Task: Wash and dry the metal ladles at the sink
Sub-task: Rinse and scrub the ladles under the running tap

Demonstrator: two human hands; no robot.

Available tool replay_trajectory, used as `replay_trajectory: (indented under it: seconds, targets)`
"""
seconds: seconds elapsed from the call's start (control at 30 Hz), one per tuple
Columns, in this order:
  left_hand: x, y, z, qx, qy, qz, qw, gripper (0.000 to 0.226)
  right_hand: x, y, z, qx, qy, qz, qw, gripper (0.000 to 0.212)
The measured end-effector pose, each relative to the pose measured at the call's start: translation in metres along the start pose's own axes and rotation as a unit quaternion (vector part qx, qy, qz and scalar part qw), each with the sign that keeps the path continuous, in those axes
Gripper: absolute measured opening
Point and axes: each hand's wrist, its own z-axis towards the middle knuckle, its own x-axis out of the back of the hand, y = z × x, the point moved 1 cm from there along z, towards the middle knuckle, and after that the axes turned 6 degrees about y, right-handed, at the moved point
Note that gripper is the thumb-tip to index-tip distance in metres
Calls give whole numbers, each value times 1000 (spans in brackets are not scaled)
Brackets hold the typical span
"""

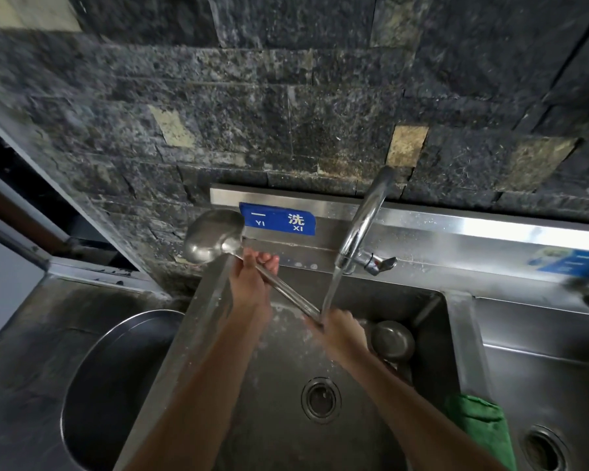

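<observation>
Washing is underway: the left hand [252, 280] grips 1 ladle [215, 239] near its bowl while the right hand [337, 329] grips its handle end under the running tap [361, 226]. A 2nd ladle [392, 339] waits in the sink [432, 321]; judging by the unused green cloth [480, 426] at near right, drying has not begun.

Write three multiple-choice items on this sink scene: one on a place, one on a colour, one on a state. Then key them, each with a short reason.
1. Where does the second ladle lie?
A. in the basin, right of the right hand
B. on the left counter
C. hung on the wall

2. What colour is the cloth on the divider between the basins?
A. red
B. green
C. white

3. What is the state of the faucet?
A. off
B. running
C. covered by a rag

Key:
1 A: its bowl sits in the sink beside the right hand.
2 B: the cloth is plainly green.
3 B: a stream falls from the spout onto the handle of the held ladle, which the left hand grips near the bowl.
</observation>
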Motion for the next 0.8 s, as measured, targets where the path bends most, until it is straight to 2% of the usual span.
replay_trajectory:
  seconds: [0.07,0.13,0.27,0.33,0.4,0.53,0.63,0.73,0.8]
  targets:
    - [1,-3,-6,-6,-6,-3,1000,19,4,-22,8,18,-19,16,1000,46]
    - [4,10,-2,-13,-2,-8,1000,18,8,-18,4,0,-46,11,999,50]
    - [13,53,18,-35,6,-15,999,22,-1,47,-29,-44,-68,-9,997,34]
    - [15,58,18,-30,11,-4,999,26,-4,67,-45,-67,-85,-17,994,34]
    - [17,44,8,-9,14,18,1000,29,-2,64,-46,-67,-84,-21,994,32]
    - [18,-19,-15,65,-18,76,995,31,9,17,-28,-23,-32,19,999,24]
    - [22,-60,-38,130,-33,129,982,37,12,-8,-14,5,-65,6,998,25]
    - [27,-79,-54,166,-66,217,960,41,18,-9,-15,36,-91,33,995,26]
    - [33,-80,-57,191,-111,291,931,39,20,0,-22,40,-87,51,994,25]
